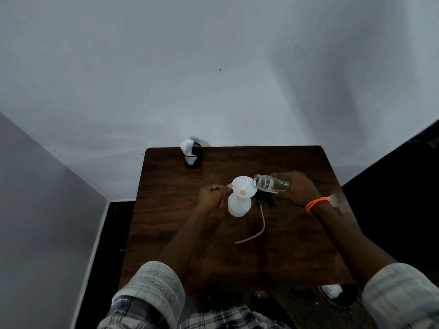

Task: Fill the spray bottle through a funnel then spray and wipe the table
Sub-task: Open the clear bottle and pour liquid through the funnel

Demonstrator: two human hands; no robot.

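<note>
Filling step: a tipped glass jar (270, 183) is gripped by the right hand (297, 188) over the funnel (244, 186), whose rim is pinched by the left hand (212, 195); a steadier tilt is needed.

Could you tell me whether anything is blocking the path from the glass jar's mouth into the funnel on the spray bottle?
Nothing visible does. The right hand tips the glass jar with its mouth at the open rim of the funnel, which sits in the spray bottle. The left hand steadies the funnel's far edge.

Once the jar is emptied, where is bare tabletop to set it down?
Free: the near table strip below the tube, and the far right corner beyond the jar. Crowded: the centre, around the funnel, bottle and black sprayer head.
</note>
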